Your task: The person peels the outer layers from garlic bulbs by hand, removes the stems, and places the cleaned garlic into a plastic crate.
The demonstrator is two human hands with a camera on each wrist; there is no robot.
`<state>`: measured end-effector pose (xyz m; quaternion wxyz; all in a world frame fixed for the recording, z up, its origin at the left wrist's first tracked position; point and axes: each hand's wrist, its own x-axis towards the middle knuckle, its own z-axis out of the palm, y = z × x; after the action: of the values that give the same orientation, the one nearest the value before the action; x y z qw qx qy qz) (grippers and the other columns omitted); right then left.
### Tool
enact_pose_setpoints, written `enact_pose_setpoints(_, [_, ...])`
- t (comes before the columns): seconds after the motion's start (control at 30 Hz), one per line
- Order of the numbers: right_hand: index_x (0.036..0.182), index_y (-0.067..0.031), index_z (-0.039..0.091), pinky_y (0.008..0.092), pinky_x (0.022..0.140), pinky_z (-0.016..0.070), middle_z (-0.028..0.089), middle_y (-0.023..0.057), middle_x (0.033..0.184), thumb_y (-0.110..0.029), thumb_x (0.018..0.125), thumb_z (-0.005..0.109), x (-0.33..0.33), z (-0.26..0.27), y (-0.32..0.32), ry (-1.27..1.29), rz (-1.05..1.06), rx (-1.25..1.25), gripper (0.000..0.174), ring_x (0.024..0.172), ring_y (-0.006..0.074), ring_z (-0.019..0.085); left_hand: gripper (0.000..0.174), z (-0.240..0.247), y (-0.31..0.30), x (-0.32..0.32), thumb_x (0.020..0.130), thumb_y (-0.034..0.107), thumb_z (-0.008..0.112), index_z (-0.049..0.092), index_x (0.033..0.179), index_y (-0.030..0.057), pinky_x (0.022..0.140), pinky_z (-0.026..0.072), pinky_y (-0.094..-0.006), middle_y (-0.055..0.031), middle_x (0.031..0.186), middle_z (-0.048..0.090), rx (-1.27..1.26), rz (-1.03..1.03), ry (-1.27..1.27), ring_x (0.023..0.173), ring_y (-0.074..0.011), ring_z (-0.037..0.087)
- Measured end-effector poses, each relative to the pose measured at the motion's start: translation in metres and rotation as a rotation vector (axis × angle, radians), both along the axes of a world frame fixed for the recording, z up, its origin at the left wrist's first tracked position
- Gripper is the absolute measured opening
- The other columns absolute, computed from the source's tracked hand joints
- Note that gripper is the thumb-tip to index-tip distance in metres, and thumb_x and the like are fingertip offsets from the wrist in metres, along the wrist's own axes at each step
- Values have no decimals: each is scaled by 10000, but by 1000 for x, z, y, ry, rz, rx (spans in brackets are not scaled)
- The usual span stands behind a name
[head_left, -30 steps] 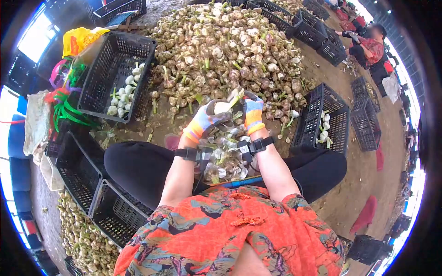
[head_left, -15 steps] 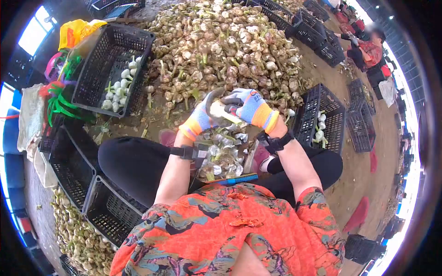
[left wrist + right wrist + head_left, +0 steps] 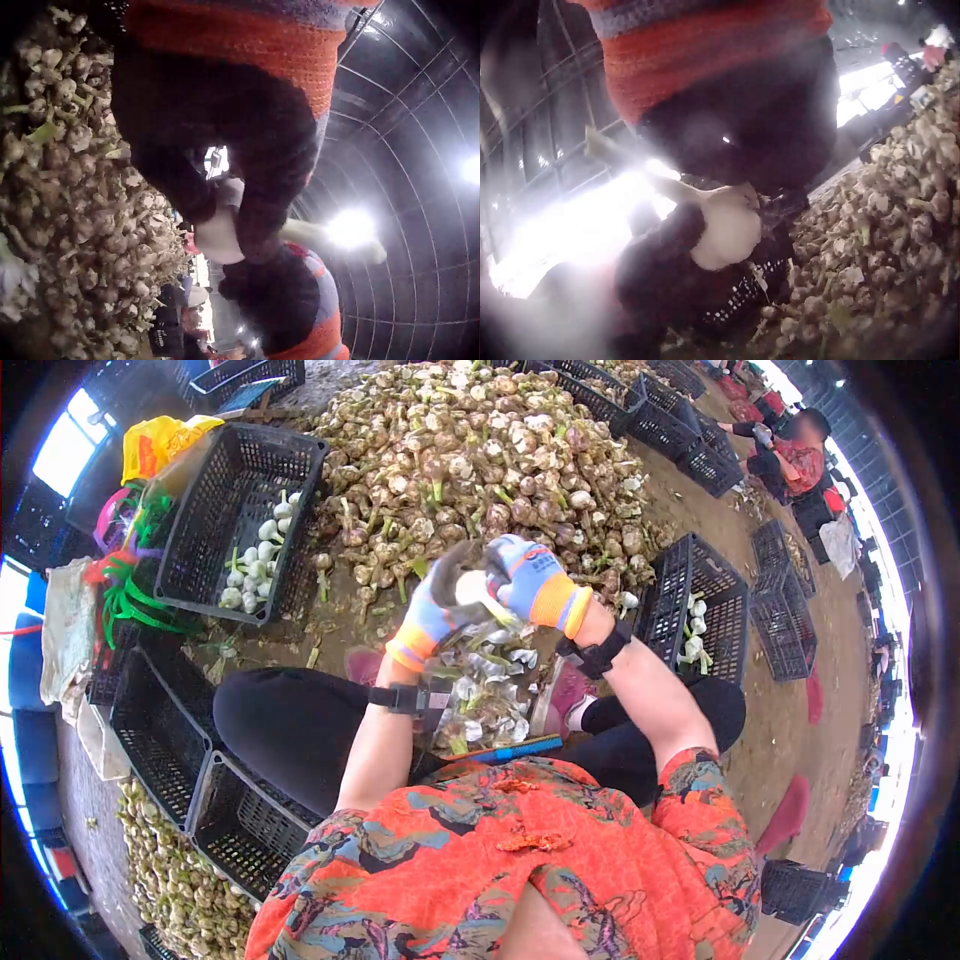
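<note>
A white garlic bulb [image 3: 470,588] with its pale stem is between the two gloved hands above the person's lap. The left hand [image 3: 432,615] grips the bulb from the left, its dark-coated fingers around it. From the right, the right hand [image 3: 535,582] touches the bulb's stem side with bent fingers. In the left wrist view the bulb [image 3: 220,236] shows between dark fingers, its stem pointing right. The right wrist view has the peeled bulb [image 3: 731,229] under the right hand [image 3: 742,120]. Loose peelings [image 3: 485,690] lie below the hands.
Beyond the hands rises a large heap of unpeeled garlic [image 3: 480,460]. Black crates with white bulbs stand left [image 3: 222,530] and right [image 3: 735,622]. Empty crates [image 3: 165,735] sit by the left knee. Another person [image 3: 800,455] sits at the far right.
The right hand first moved left and over the bulb, then slightly up, its forearm now slanting more. The left hand stays around the bulb, whose stem now points down to the right.
</note>
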<state>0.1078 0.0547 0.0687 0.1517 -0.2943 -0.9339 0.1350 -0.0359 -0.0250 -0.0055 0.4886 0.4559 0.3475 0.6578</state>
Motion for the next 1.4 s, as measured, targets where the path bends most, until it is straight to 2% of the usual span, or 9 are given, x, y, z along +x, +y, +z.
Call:
enact_pose_setpoints(0.2, [824, 12, 557, 342, 643, 442, 571, 192, 750, -130, 690, 579, -10, -63, -2, 580, -279, -580, 196, 698, 335, 544, 420, -47, 21, -4, 690, -89, 592, 515, 1100, -38, 828, 472, -327, -143, 1067, 559, -12, 400, 67, 954, -244, 560])
enact_pose_setpoints(0.33, [832, -21, 569, 405, 708, 440, 575, 197, 848, -161, 681, 577, -14, -72, 0, 342, -388, -166, 206, 818, 353, 548, 242, -32, 11, -11, 693, -120, 559, 618, 912, -35, 816, 450, -293, -135, 1014, 587, 156, 561, 289, 919, -215, 571])
enact_pose_setpoints(0.6, [864, 23, 579, 416, 735, 448, 581, 243, 896, -194, 686, 560, 12, -122, 30, 83, -716, -313, 281, 832, 373, 562, 389, 20, -2, -11, 803, 175, 607, 473, 1136, 27, 714, 500, -325, -96, 1032, 562, 41, 96, -639, 882, -203, 581])
enact_pose_setpoints(0.73, [885, 7, 603, 426, 724, 457, 581, 238, 930, -204, 703, 522, 24, -211, 13, -870, 174, -373, 291, 842, 380, 570, 365, -31, 18, -61, 844, 248, 531, 460, 1173, 106, 858, 450, -428, -85, 1125, 525, -6, 295, -867, 1011, -243, 520])
enact_pose_setpoints(0.87, [1070, -55, 549, 397, 854, 417, 551, 186, 1070, -241, 731, 505, 4, -215, 23, -365, -538, -484, 389, 991, 339, 525, 688, -18, 8, -121, 816, 446, 513, 197, 1329, 114, 975, 333, -461, -168, 1272, 348, 116, 606, -1116, 1101, -302, 434])
enact_pose_setpoints(1.0, [1151, -95, 497, 389, 883, 405, 498, 176, 1159, -193, 708, 555, -55, -222, 59, -160, -569, -364, 457, 1068, 321, 479, 709, -31, 11, -103, 810, 435, 532, 175, 1341, 131, 956, 358, -427, -155, 1172, 380, -147, 728, -1008, 1084, -300, 432])
enact_pose_setpoints(1.07, [1142, -89, 509, 389, 891, 400, 508, 181, 1153, -220, 690, 576, -71, -246, 80, -117, -587, -541, 476, 1068, 314, 484, 283, -61, 11, -88, 818, 285, 544, 539, 1048, 120, 869, 423, -411, -77, 1066, 546, -265, 671, -805, 955, -219, 525])
enact_pose_setpoints(1.33, [871, -34, 648, 237, 518, 453, 621, 41, 673, -101, 708, 604, -35, -212, 105, 537, -387, -1094, 182, 555, 102, 552, 727, -165, 33, -52, 644, -15, 695, 337, 1275, 30, 933, 381, -309, -93, 1252, 414, -230, 423, 347, 1129, -196, 423])
enact_pose_setpoints(1.4, [884, -43, 642, 201, 444, 407, 578, 10, 623, -116, 734, 608, -24, -138, 83, 538, -294, -1360, 170, 494, 74, 511, 827, -129, 37, -31, 610, -9, 715, 269, 1306, 25, 959, 352, -316, -98, 1276, 378, -196, 147, -294, 1141, -205, 411])
